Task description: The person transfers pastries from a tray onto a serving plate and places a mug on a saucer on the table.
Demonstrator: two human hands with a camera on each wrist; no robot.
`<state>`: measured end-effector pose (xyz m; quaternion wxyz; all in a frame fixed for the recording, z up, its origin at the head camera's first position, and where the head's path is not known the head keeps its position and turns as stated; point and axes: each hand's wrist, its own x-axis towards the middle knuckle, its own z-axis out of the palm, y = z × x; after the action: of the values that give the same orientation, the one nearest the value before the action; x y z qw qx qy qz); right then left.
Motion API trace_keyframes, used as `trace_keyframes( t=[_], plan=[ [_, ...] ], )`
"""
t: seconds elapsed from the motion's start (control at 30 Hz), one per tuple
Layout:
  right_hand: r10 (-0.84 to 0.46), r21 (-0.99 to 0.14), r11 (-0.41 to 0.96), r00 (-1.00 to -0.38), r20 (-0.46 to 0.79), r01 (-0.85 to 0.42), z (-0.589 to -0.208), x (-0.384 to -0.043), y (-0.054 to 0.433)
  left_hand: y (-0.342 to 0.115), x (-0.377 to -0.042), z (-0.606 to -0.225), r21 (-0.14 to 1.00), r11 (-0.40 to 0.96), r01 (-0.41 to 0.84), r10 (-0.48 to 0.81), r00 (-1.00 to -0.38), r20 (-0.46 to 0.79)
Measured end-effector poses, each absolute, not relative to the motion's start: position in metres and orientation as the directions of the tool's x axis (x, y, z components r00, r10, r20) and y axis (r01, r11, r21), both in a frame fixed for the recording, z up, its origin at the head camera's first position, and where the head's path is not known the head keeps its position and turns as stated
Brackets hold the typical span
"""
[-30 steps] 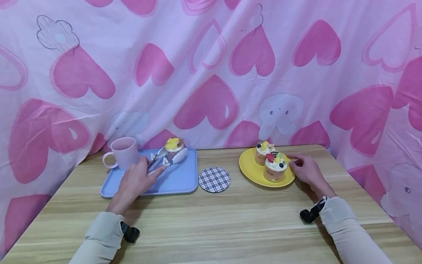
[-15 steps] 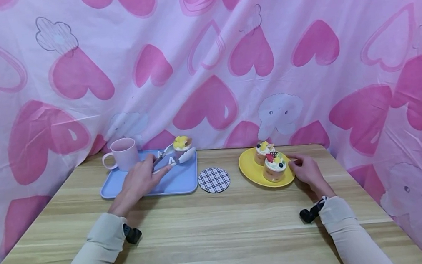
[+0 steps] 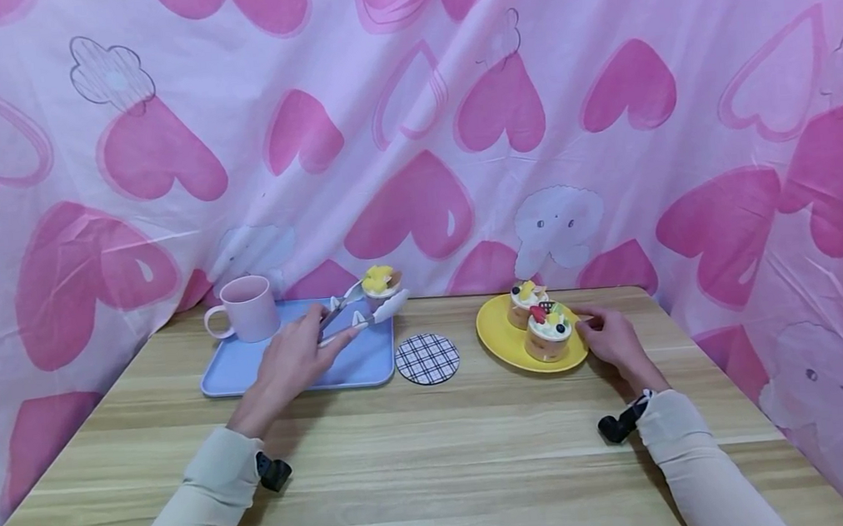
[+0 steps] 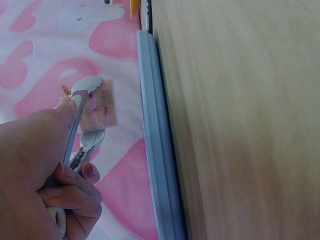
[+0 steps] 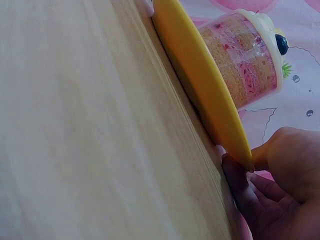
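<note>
looking down from the head camera, the left hand gripped a pair of white-tipped metal tongs, and the tongs clamped a small layered cup cake with yellow fruit on top, held in the air above the far right corner of the flat light-blue plastic tray. a pink ceramic mug stood on the tray's far left corner. a round black-and-white checked coaster lay on the pale wooden counter between the tray and the round yellow plate. two fruit-topped cup cakes stood on that plate, and the right hand pinched its right rim.

in the left wrist view, the left hand's curled fingers squeezed the tongs round the cake's pink speckled side, beside the tray's blue edge.

in the right wrist view, thumb and fingers held the plate's rim, with one cream-topped cake just behind it.
</note>
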<state>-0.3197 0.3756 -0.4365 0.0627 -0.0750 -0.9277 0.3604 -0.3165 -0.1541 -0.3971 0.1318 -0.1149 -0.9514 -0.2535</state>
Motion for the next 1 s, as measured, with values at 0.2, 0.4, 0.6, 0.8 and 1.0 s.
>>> trace_keyframes(
  t=[0.2,0.4,0.6,0.8,1.0],
  plan=[
    [0.193,-0.676,0.729,-0.979,0.059,0.103,-0.435,-0.319,0.376,-0.146,-0.314,-0.397,0.443,0.843,0.306,0.160,-0.928,0.336],
    [0.190,-0.679,0.727,-0.980,0.057,0.102,-0.434,-0.319,0.374,-0.139,-0.311,-0.398,0.434,0.838,0.330,0.177,-0.918,0.356],
    [0.192,-0.689,0.716,-0.981,0.038,0.113,-0.434,-0.318,0.374,-0.130,-0.308,-0.398,0.425,0.832,0.357,0.207,-0.910,0.359],
    [0.194,-0.684,0.721,-0.980,0.043,0.113,-0.435,-0.319,0.374,-0.122,-0.304,-0.399,0.416,0.819,0.395,0.243,-0.896,0.371],
    [0.191,-0.678,0.728,-0.980,0.059,0.101,-0.435,-0.319,0.375,-0.113,-0.301,-0.400,0.400,0.805,0.438,0.282,-0.876,0.392]
  ],
)
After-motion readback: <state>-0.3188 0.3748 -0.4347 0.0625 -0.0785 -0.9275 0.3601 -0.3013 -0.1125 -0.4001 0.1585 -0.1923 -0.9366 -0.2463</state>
